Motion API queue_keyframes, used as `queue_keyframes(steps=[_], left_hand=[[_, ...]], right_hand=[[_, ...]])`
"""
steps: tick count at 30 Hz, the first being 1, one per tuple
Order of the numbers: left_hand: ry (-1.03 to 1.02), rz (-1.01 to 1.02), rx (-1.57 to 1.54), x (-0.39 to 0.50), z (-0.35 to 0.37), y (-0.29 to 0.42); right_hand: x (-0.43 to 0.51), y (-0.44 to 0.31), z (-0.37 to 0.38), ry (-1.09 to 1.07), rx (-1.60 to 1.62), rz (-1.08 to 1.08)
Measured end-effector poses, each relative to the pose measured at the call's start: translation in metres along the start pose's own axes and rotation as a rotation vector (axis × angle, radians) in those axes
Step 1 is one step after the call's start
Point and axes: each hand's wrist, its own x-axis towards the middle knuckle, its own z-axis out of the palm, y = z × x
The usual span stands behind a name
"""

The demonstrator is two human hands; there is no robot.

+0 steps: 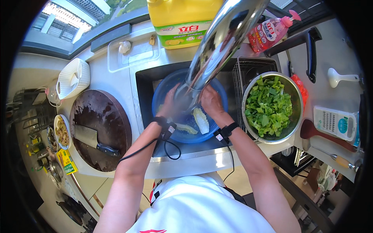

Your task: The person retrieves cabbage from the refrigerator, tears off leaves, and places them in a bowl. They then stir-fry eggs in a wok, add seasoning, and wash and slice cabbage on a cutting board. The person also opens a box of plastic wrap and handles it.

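Observation:
A blue plastic basin [155, 102] stands in the dark sink [142, 87]. Both hands are down inside it, on either side of a shiny chrome faucet [217, 55] that crosses close before my eyes. The spout hides most of the fingers of my left hand [168, 102]. At the other side, my right hand [212, 100] has curled fingers, with the tips hidden by the spout and the hand itself. A pale cabbage leaf piece [201, 121] lies just below the right hand, and another leaf piece [186, 128] rests lower in the basin.
Right of the sink, a metal colander [297, 128] holds chopped greens [268, 107]. To the left, a cleaver [94, 139] lies on a round chopping board [102, 102]. Behind stand a yellow detergent jug [183, 17] and a pink pump bottle [269, 33]. A wire rack [237, 87] hangs in the sink.

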Motion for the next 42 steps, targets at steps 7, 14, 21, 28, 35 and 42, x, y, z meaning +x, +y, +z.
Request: queue_keyframes(steps=[7, 14, 21, 28, 35, 42], left_hand=[[0.000, -0.096, -0.242, -0.011, -0.040, 0.110], [-0.222, -0.235, -0.194, -0.021, -0.033, 0.109], [0.077, -0.125, -0.174, -0.023, -0.035, 0.065], [0.031, -0.136, -0.145, -0.027, -0.047, 0.067], [0.025, -0.118, -0.122, -0.027, -0.056, 0.066], [-0.111, -0.265, -0.343, -0.031, -0.061, 0.097]], right_hand=[[0.006, -0.069, -0.049, 0.242, 0.107, -0.216], [-0.003, -0.070, -0.025, 0.063, 0.408, 0.197], [-0.034, -0.014, -0.004, -0.569, -0.225, 0.259], [-0.030, -0.009, 0.017, -0.408, -0.531, 0.072], [-0.006, -0.056, -0.039, -0.233, -0.201, -0.143], [-0.007, -0.097, -0.048, -0.189, 0.167, -0.168]])
